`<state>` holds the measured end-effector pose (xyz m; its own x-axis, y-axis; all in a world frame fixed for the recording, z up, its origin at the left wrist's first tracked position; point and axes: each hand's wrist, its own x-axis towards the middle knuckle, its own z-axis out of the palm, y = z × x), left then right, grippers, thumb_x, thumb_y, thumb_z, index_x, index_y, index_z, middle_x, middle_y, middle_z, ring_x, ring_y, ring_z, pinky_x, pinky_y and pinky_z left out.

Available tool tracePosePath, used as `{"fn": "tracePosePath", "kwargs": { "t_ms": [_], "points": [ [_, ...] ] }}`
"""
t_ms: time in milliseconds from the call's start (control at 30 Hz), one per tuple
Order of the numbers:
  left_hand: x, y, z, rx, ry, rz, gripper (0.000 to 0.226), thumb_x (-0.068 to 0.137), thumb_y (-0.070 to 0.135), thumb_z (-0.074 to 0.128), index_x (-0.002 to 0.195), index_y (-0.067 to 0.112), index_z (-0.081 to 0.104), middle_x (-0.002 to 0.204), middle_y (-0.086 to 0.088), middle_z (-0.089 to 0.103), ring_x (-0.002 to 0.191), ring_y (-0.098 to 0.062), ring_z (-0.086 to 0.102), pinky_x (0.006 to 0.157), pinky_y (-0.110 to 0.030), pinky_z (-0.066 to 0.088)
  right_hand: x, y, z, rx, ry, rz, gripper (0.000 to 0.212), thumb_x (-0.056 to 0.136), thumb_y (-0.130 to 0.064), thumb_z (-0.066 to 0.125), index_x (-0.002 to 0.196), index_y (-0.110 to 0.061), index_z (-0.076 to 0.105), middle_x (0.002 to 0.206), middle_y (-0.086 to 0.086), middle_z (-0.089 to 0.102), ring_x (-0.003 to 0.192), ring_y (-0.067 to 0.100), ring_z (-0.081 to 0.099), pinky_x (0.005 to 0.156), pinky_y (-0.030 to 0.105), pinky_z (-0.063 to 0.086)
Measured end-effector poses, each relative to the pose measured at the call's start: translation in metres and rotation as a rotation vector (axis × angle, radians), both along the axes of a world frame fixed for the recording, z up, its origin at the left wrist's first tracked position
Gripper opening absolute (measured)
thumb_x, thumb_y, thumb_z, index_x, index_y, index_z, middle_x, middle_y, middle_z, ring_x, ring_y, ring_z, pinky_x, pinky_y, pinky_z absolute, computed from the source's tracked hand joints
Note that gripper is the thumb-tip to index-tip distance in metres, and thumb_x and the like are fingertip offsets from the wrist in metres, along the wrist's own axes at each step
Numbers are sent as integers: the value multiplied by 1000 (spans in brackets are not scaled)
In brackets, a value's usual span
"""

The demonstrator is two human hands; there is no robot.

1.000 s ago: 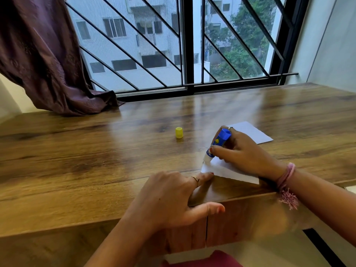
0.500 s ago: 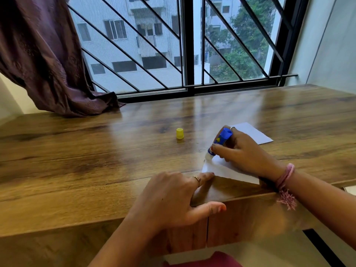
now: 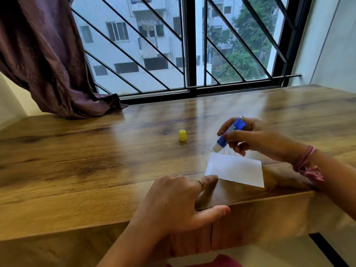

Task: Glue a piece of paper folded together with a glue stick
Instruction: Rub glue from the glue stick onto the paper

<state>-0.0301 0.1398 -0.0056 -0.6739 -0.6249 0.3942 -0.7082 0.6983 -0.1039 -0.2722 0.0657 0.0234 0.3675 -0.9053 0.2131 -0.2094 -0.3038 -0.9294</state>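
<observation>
Purple curtain (image 3: pixel 48 60) draped onto wooden table (image 3: pixel 96 160) below barred window (image 3: pixel 190 45)

Paper (image 3: pixel 235 170) lies flat on the desk (image 3: pixel 96 160) near its front edge. Glue stick (image 3: pixel 229 135) hangs tilted just behind it, cap (image 3: pixel 182 135) stands further left, curtain (image 3: pixel 48 60) rests on the far left corner by the window (image 3: pixel 188 45).

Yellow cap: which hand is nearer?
Right. The right hand, gripping the glue stick, is level with the yellow cap, off to its right; the left hand lies nearer the table edge.
</observation>
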Motion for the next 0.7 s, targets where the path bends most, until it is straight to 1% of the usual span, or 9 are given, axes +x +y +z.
{"fn": "tracePosePath", "kwargs": {
  "t_ms": [100, 200, 267, 333, 400, 500, 567, 633, 700],
  "points": [
    [0, 0, -2, -26, 4, -1, 74, 79, 82, 22, 133, 39, 50, 43, 3, 42, 45, -12, 50, 45, -12, 10, 6, -2, -1, -44, 74, 1, 10, 90, -2, 55, 95, -6, 62, 64, 1, 65, 56, 11, 58, 49, 21, 47],
    [-1, 1, 0, -23, 3, 5, 71, 80, 81, 26, 128, 38, 55, 44, 5, 48, 45, -11, 54, 47, -9, 7, 11, -3, -5, -105, 121, -54, 10, 87, 1, 57, 89, -8, 61, 67, 7, 64, 58, 14, 58, 48, 20, 46],
    [-1, 1, 0, -17, -6, 7, 71, 80, 81, 26, 127, 38, 56, 41, 5, 44, 42, -10, 49, 47, -8, 8, 11, -3, -7, -148, 149, -85, 15, 86, 2, 59, 89, -12, 62, 68, 8, 63, 57, 14, 58, 47, 18, 45],
    [-1, -1, -1, -1, 5, 0, 72, 80, 82, 25, 129, 39, 54, 39, 6, 26, 40, -8, 35, 45, -9, 9, 11, -1, -8, -209, 164, -101, 16, 85, 2, 60, 88, -14, 62, 67, 6, 63, 56, 9, 59, 51, 17, 47],
    [0, -2, -4, 2, 24, 0, 74, 78, 84, 22, 132, 40, 50, 42, 7, 17, 44, -5, 28, 44, -11, 10, 12, 1, -10, -272, 213, -100, 13, 85, -2, 62, 88, -15, 62, 69, 12, 62, 59, 9, 58, 57, 21, 50],
    [0, -1, -3, 18, 17, 17, 75, 77, 85, 22, 131, 41, 51, 40, 4, 26, 42, -7, 38, 45, -10, 9, 14, 3, -13, -338, 292, -84, 6, 85, -8, 64, 91, -10, 64, 74, 26, 58, 61, 12, 52, 61, 30, 45],
    [0, 1, 1, 29, 0, 29, 72, 78, 83, 25, 127, 40, 55, 39, 3, 29, 41, -7, 47, 45, -8, 7, 15, 4, -14, -374, 344, -73, 7, 86, -9, 65, 92, -6, 65, 72, 25, 58, 60, 9, 47, 60, 25, 40],
    [-1, 1, 2, 31, 0, 25, 70, 79, 83, 27, 126, 40, 57, 38, 2, 25, 40, -7, 49, 45, -8, 6, 16, 4, -14, -396, 387, -72, 8, 86, -10, 65, 92, -4, 65, 72, 23, 59, 58, 7, 46, 58, 22, 38],
    [-1, 0, 0, 25, 13, 21, 71, 79, 83, 27, 126, 40, 57, 40, 7, 31, 39, -8, 46, 45, -9, 6, 14, 3, -13, -402, 425, -120, 13, 87, -14, 64, 91, -1, 64, 71, 21, 59, 55, 5, 45, 56, 17, 37]
  ]
}}
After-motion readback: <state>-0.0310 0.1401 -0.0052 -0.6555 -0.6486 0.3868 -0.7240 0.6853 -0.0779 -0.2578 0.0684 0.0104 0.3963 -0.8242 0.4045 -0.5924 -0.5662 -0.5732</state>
